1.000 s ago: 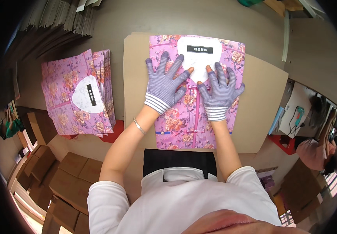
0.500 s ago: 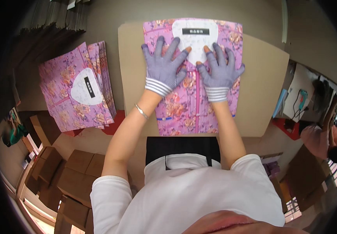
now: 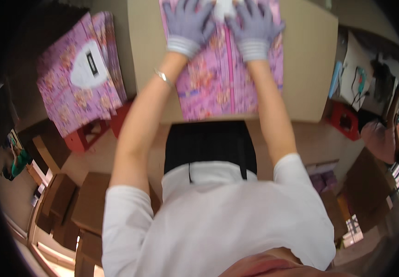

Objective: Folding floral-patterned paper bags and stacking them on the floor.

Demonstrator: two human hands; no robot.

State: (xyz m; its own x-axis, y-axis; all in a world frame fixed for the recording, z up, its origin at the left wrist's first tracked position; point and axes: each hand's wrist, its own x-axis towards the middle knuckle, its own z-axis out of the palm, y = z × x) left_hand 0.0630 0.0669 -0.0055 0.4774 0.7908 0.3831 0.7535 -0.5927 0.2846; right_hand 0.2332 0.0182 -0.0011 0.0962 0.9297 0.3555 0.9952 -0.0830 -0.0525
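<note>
A folded pink-purple floral garment (image 3: 208, 94) lies on a tan cardboard sheet (image 3: 305, 60), a brighter pink strip running down its middle. Both my hands wear thin grey-purple gloves with white-striped cuffs. My left hand (image 3: 188, 25) rests flat on the garment's upper left part, fingers apart. Flat on the upper right part is my right hand (image 3: 256, 27), its fingers spread too. Between the hands shows a bit of the white insert (image 3: 224, 10) at the neck; the top of the garment and some fingertips are cut off by the picture's upper edge.
To the left, a stack of similar folded floral garments (image 3: 77, 94) lies beside the cardboard. Red stools (image 3: 86, 136) stand below it, with brown boxes (image 3: 91, 198) nearer me. At the right are a board with a teal-handled tool (image 3: 360, 79) and another person (image 3: 384, 141).
The whole view has shifted, so the garment, cardboard and hands sit higher in the picture. Both hands remain flat on the garment with fingers spread.
</note>
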